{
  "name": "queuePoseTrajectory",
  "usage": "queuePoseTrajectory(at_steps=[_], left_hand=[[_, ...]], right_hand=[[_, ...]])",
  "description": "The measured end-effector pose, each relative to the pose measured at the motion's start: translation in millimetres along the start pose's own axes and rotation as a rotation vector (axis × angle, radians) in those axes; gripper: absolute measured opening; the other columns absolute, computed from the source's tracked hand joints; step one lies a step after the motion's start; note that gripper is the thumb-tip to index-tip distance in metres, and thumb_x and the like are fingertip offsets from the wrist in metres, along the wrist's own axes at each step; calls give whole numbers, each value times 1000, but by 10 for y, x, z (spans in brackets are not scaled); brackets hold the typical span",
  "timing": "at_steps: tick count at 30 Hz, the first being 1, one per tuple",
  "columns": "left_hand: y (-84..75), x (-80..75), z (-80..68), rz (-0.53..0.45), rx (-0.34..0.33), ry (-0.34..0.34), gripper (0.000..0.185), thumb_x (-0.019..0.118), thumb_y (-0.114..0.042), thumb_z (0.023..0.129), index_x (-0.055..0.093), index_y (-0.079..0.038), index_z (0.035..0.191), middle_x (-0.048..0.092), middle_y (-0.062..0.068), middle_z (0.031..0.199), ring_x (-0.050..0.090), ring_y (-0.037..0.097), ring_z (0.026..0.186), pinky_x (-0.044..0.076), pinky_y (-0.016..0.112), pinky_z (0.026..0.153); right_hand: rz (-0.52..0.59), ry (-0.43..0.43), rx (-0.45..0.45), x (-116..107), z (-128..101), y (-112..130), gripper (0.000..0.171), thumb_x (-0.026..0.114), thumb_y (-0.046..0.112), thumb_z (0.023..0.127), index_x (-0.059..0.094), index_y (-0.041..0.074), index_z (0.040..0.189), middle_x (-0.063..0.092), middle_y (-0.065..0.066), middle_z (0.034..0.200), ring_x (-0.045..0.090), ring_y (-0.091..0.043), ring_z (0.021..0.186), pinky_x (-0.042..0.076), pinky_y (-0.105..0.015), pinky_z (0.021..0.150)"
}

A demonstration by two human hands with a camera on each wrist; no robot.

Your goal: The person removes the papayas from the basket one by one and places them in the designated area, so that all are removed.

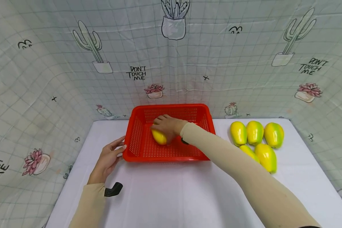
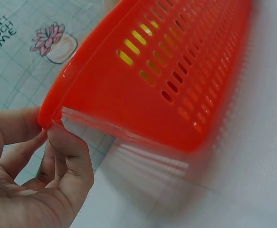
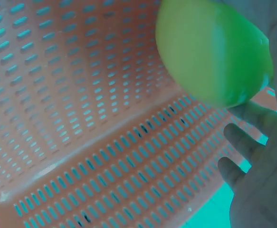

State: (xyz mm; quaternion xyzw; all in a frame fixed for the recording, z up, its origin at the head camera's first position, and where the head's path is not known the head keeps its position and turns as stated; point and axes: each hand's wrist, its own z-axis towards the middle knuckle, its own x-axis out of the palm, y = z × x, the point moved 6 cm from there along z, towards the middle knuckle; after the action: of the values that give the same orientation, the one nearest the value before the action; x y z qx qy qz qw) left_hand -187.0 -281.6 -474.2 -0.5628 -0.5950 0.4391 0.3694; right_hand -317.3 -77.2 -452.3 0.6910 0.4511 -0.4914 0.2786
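Mango (image 1: pixel 159 137), yellow and plump, sits low inside the red basket (image 1: pixel 136 136) near the far edge of the worktop (image 1: pixel 165 193), with the right hand (image 1: pixel 168 125) cupped over it; the fingers (image 1: pixel 158 120) curl round the top of the fruit and appear to have hold of it, though whether it already rests on the basket floor I cannot tell. The left hand (image 1: pixel 108 158) lies at the basket's near left corner, fingers mostly straight, the thumb and a fingertip touching the rim as the left wrist view shows (image 2: pixel 50 124), steadying it and not clasping it. By my reading the step in hand is setting this fruit down in the basket; the next move would call for the fingers to let go and the arm to lift clear of the rim toward the five other mangoes (image 1: pixel 255 133) grouped near the right edge of the worktop. One of those is partly covered by the right sleeve (image 1: pixel 239 161). The right wrist view is colour-shifted, so the basket looks pale and the fruit green, and only some fingertips show there. A small dark thing beside the right wrist inside the basket is too hidden to name.
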Motion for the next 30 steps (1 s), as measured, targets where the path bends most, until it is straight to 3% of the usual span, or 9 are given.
queuePoseTrajectory(at_steps=[14, 30], left_hand=[[-8, 2, -7, 0, -2, 15, 58, 55, -7, 109, 38, -7, 164, 48, 5, 132, 61, 6, 98, 58, 19, 79], [16, 38, -34, 3, -20, 27, 60, 55, -8, 109, 34, -6, 165, 47, 4, 132, 60, 6, 101, 58, 20, 82]], right_hand=[[86, -151, 6, -260, -573, -142, 99, 92, 43, 81, 39, 19, 161, 37, -11, 162, 31, -35, 152, 23, -50, 128], [156, -376, 54, -220, -1479, -435, 99, 97, 36, 74, 46, 13, 155, 43, -15, 156, 35, -40, 147, 32, -59, 120]])
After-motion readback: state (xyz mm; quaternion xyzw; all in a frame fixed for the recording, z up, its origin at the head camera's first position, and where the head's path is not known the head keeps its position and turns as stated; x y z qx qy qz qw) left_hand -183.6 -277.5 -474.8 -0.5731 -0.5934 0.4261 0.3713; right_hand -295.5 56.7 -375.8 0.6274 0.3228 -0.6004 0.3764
